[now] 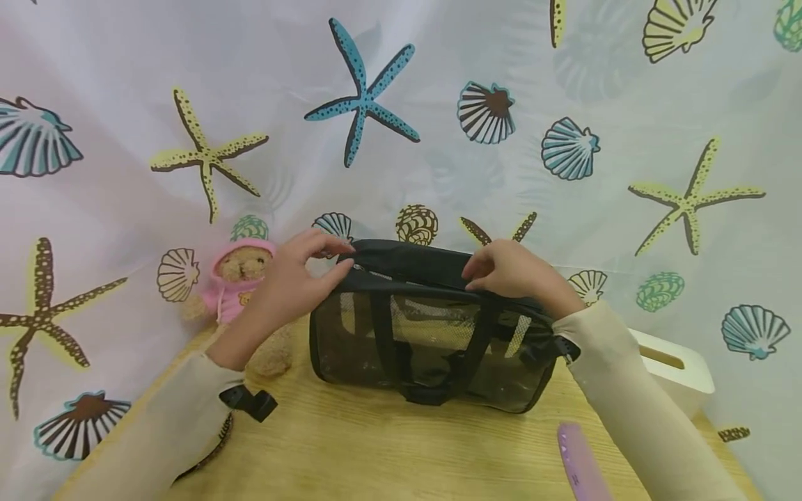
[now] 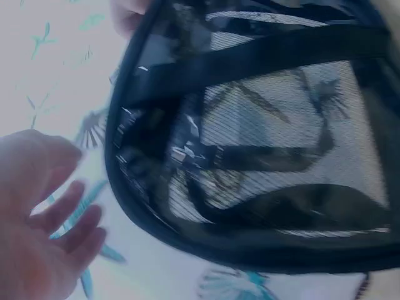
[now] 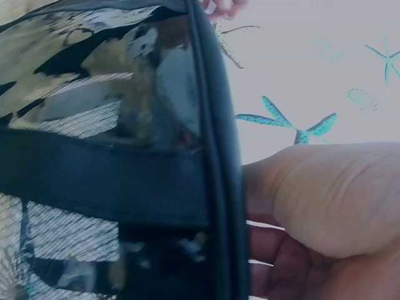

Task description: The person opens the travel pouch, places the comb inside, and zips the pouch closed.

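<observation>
A black carrier bag with see-through panels and mesh stands on the table, its handle strap hanging down the front. Along its top runs a zipper, and a small metal zipper pull shows near the left end. My left hand is at that end, thumb and fingers spread apart; the left wrist view shows this hand beside the bag, holding nothing. Toward the right of the top, my right hand grips the bag's black upper edge with bent fingers. In the right wrist view its fingertips are partly hidden behind the bag.
A teddy bear in a pink hoodie sits left of the bag. A white box with a slot on top stands to the right. A purple comb-like strip lies at the front right. Behind hangs a curtain with sea prints.
</observation>
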`<action>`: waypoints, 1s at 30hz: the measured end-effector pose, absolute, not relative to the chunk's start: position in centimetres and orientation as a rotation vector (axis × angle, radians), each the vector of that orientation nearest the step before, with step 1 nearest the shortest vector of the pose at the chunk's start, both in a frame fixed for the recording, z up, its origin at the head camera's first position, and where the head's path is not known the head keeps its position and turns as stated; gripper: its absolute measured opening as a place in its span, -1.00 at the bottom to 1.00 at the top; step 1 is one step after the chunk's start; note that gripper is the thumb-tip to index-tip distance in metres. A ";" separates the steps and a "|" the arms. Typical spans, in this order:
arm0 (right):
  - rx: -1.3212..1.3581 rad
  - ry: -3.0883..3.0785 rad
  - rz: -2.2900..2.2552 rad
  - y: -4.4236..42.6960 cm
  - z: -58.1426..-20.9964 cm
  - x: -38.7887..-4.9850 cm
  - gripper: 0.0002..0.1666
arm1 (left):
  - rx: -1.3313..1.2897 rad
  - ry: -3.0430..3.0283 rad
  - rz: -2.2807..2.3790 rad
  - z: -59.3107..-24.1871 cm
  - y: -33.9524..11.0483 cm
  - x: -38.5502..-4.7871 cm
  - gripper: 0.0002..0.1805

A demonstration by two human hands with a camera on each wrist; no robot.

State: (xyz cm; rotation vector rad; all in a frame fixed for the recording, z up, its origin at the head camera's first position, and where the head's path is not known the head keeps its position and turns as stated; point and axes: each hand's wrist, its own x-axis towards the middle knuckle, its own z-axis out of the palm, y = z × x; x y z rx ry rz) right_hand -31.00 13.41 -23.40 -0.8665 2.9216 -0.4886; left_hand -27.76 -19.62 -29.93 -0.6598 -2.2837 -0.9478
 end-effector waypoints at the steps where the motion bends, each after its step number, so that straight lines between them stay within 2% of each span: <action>1: -0.882 2.910 -0.493 13.6 -23.5 -31.0 -0.75 | -0.694 -2.342 -0.926 -29.1 -19.1 -28.1 -0.87; 5: -0.909 2.836 -0.491 13.7 -24.0 -31.5 -0.73 | -0.827 -2.646 -0.836 -26.4 -16.7 -29.7 -0.90; 9: -0.899 2.761 -0.434 13.3 -24.2 -32.0 -0.68 | -0.905 -2.860 -0.726 -25.3 -14.7 -30.9 -0.84; 19: -0.803 2.675 -0.410 12.9 -24.1 -32.6 -0.51 | -0.920 -3.062 -0.592 -24.6 -13.3 -32.1 -0.51; 25: -0.737 2.711 -0.433 12.6 -24.3 -32.7 -0.25 | -0.937 -3.106 -0.650 -24.5 -13.3 -32.3 -0.41; 30: -0.728 2.733 -0.423 12.5 -24.5 -32.7 -0.16 | -0.964 -3.128 -0.643 -24.5 -13.2 -32.6 -0.34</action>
